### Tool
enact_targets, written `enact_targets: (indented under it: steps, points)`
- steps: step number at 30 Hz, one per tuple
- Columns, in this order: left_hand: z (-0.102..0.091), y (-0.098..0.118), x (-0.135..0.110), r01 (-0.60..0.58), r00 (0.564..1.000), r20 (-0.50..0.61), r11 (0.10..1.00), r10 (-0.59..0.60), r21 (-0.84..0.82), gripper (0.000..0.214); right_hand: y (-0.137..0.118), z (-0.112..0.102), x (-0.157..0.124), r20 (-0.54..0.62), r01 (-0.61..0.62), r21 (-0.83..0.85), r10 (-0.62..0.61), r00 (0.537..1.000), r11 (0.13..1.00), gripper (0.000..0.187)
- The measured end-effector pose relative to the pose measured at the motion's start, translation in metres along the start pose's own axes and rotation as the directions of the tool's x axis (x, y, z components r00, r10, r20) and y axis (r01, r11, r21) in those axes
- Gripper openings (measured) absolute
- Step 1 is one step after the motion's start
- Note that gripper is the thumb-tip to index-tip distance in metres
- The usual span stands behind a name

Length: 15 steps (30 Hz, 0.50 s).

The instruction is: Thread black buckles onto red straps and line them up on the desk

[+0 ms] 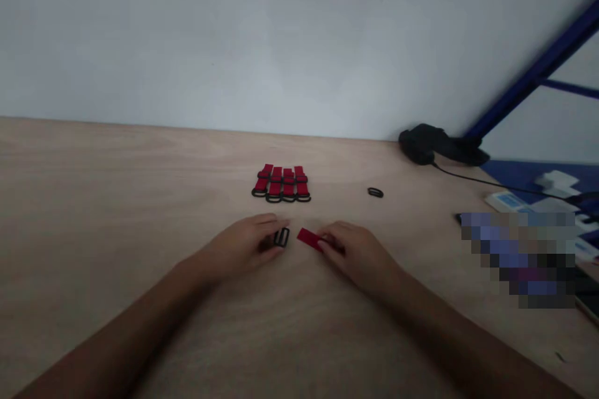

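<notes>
My left hand (250, 240) is closed on a black slide buckle (282, 237), held by the fingertips with its bars and slots showing. Facing it, my right hand (355, 249) pinches a short red strap (309, 239), whose free end points toward the buckle. A small gap separates strap and buckle. Beyond my hands lie several red straps (282, 184) side by side, each fitted with a black slider and a black ring or hook at the near end. The rest of the strap I hold is hidden by my right fingers.
One loose black ring-like piece (375, 192) lies on the wooden table (140, 199), right of the straps. A black object with a cable (440, 143) sits against the wall at the back right. White and blue items (510, 202) and a blurred-out patch are at the right edge.
</notes>
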<state>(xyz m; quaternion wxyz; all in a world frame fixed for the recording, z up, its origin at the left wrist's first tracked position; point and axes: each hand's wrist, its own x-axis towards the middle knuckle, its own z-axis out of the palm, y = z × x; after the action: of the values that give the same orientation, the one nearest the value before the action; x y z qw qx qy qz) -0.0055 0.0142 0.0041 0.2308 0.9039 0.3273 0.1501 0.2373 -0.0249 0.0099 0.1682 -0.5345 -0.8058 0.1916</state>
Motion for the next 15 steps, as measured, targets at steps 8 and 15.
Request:
enact_targets:
  steps: [8, 15]
  points:
    - [0.02, 0.023, 0.007, -0.128, 0.99, -0.071, 0.982, 0.119, -0.138, 0.039, -0.013, 0.012, -0.002, -0.076, 0.071, 0.301, -0.05, 0.996, 0.951, 0.012]
    - [0.017, 0.018, 0.004, -0.016, 0.997, -0.08, 0.996, 0.024, 0.088, 0.042, 0.023, -0.01, 0.01, -0.182, -0.068, 0.407, 0.154, 0.971, 0.911, 0.021]
